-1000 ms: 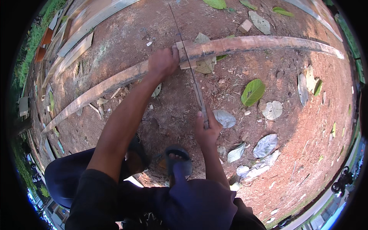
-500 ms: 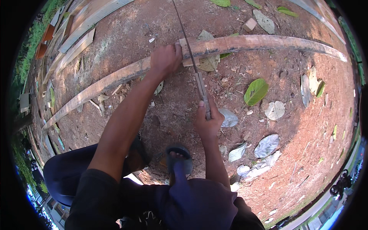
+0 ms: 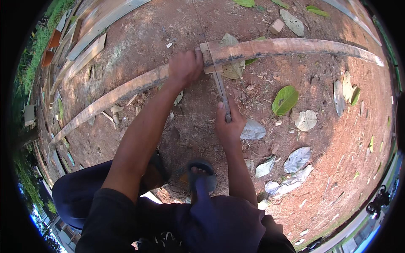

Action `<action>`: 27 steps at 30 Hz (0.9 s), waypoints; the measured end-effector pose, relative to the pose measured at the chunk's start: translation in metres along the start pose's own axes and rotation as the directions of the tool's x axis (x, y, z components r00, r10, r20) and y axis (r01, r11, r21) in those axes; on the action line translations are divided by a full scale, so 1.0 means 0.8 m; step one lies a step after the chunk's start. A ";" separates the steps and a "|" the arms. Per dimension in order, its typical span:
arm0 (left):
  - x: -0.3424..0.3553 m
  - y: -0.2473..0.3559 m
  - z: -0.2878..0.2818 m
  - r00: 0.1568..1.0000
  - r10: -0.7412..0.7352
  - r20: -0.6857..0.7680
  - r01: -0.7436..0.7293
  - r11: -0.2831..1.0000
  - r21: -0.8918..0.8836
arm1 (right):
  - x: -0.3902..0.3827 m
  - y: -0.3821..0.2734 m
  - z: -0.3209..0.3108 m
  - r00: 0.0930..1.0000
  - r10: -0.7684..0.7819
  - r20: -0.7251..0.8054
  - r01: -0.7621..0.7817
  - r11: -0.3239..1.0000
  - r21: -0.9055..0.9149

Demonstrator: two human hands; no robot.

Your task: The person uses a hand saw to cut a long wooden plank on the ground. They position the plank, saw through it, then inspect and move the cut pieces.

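Observation:
A long wooden plank [image 3: 270, 47] lies across the ground in front of me, bowed by the lens. My left hand [image 3: 185, 67] is closed over it, left of the cut line. Under the plank, a short piece of wood [image 3: 205, 47] sticks out beside my fingers. My right hand [image 3: 230, 124] is wrapped round the handle of a handsaw [image 3: 221, 90]. Its thin blade, seen edge-on, crosses the plank just right of my left hand and points away from me. How deep the blade sits in the wood I cannot tell.
Boards [image 3: 86, 57] are stacked at the far left. A small wood block [image 3: 276, 26] lies beyond the plank. Dry leaves [image 3: 297, 159] and a green leaf [image 3: 284, 100] are scattered on the reddish dirt to the right. My sandalled foot [image 3: 201, 173] stands close below.
My right hand has pushed the saw slightly forward, away from me, along the cut. My left hand stays on the plank. The whole view has shifted a little.

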State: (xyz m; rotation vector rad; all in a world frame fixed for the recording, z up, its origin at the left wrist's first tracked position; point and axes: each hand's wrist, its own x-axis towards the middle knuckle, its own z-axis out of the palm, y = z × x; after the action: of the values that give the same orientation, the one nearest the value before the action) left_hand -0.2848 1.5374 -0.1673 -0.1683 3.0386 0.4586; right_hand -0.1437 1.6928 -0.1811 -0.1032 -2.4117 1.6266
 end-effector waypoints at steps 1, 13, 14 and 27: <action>-0.002 -0.008 -0.003 0.999 -0.020 0.030 0.020 1.000 -0.009 | -0.038 -0.001 -0.025 0.989 0.127 0.074 -0.121 0.990 -0.078; 0.014 -0.014 0.006 0.996 -0.077 0.053 0.078 0.996 -0.036 | 0.023 0.004 0.024 0.999 -0.024 -0.038 0.025 0.999 0.026; 0.013 -0.014 0.004 0.997 -0.044 0.067 0.047 0.998 -0.046 | 0.013 0.004 0.015 1.000 0.027 -0.009 -0.027 1.000 0.012; 0.013 -0.013 0.016 0.994 -0.110 -0.021 0.109 0.992 -0.059 | -0.009 0.009 -0.011 0.987 0.143 0.068 -0.144 0.990 0.006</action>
State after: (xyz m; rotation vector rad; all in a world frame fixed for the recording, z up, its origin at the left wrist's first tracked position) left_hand -0.2936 1.5303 -0.1837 -0.3444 3.0208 0.5404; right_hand -0.1351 1.7024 -0.1856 -0.2286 -2.4969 1.7305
